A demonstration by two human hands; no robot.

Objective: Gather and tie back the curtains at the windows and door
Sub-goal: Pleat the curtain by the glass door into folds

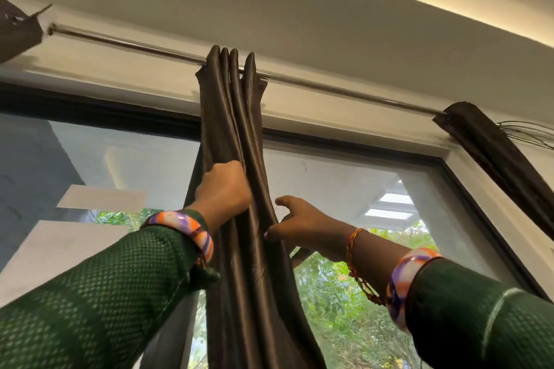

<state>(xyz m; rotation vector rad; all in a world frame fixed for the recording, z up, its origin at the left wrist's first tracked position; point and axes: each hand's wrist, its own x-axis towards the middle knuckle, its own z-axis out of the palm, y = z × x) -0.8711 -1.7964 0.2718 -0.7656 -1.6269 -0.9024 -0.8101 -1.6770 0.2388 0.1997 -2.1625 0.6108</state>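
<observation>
- I look up at a wide dark-framed window (344, 177) under a white ceiling; a metal curtain rod (129, 43) runs across above it, trees showing through the glass.
- The brown curtain (236, 117) hangs bunched in tight folds at the middle of the rod, bare rod on both sides; another curtain (494, 153) hangs at the right end, and one more at the left edge.
- My left hand (223, 189) is curled round the folds from the left, gripping them.
- My right hand (302, 223) touches the bunch's right edge, thumb and a finger pinching the fabric, the other fingers loosely bent.
</observation>
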